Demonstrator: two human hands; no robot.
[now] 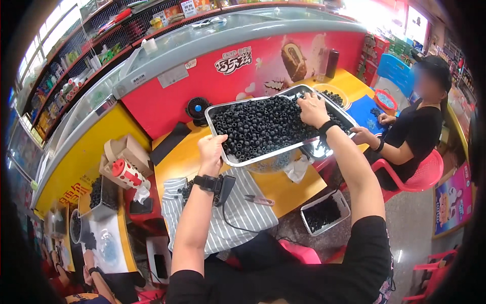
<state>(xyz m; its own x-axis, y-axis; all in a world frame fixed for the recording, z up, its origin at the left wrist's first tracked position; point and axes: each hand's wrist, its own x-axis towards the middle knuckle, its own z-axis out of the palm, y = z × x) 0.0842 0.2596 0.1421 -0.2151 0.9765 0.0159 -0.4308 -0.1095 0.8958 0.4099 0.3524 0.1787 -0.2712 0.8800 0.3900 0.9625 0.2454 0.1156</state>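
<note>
A large silver metal tray (243, 163) full of small black ring-like pieces (263, 124) stands at a slant over the yellow table. At its left end my left hand (211, 148) grips the rim, thumb on top. My right hand (314, 110) reaches over the right part of the tray, fingers spread and pointing down among the pieces; the fingertips are partly hidden. Under the tray's near edge a clear plastic container (276, 163) shows in part. A grey-and-white striped cloth (248, 197) lies below my left arm, bearing more black pieces and a pair of tweezers (259, 200).
A small black fan (197, 109) stands behind the tray. To the right, a co-worker sits on a pink chair (425, 172), one hand (362, 136) near the tray's corner. A white basket (326, 213) of black pieces is on the floor. At left are a cardboard box (129, 149) and another worktable.
</note>
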